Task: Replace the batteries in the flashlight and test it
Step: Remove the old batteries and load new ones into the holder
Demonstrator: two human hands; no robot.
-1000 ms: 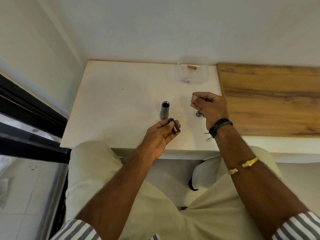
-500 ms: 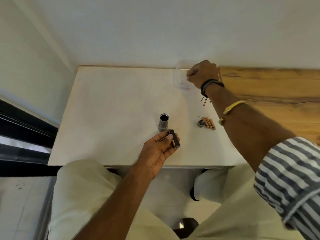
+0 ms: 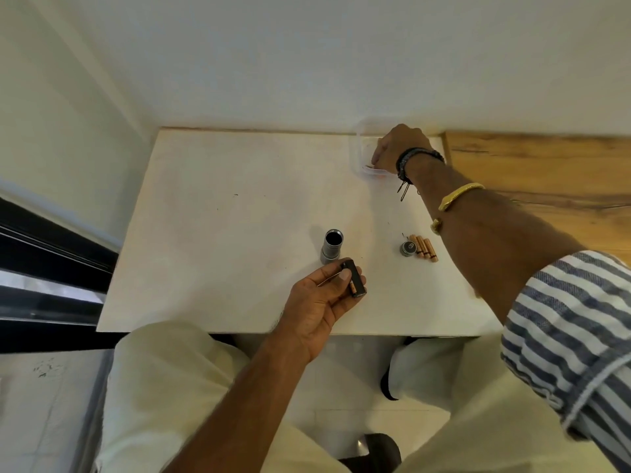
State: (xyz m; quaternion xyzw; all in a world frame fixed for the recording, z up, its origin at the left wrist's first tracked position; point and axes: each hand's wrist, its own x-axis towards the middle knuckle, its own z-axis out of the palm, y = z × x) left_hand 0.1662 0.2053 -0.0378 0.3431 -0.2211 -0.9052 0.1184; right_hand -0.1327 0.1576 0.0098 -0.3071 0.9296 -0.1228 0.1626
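The grey flashlight body (image 3: 331,246) stands upright on the white table (image 3: 239,206), its open end up. Just in front of it, my left hand (image 3: 324,302) holds the black battery holder (image 3: 354,278), with a copper battery showing in it. The flashlight's round end cap (image 3: 408,248) lies to the right, and three copper batteries (image 3: 424,247) lie side by side against it. My right hand (image 3: 397,150) reaches down into a clear plastic container (image 3: 358,155) at the table's back edge. Its fingers are hidden, so I cannot tell what they hold.
A wooden countertop (image 3: 546,172) adjoins the table on the right. White walls close the back and left. A dark window frame (image 3: 51,268) runs along the left. My knees sit under the table's front edge.
My right hand left the spot near the end cap and reached back into the clear container. Three batteries now show beside the cap. My left hand has kept the holder in place.
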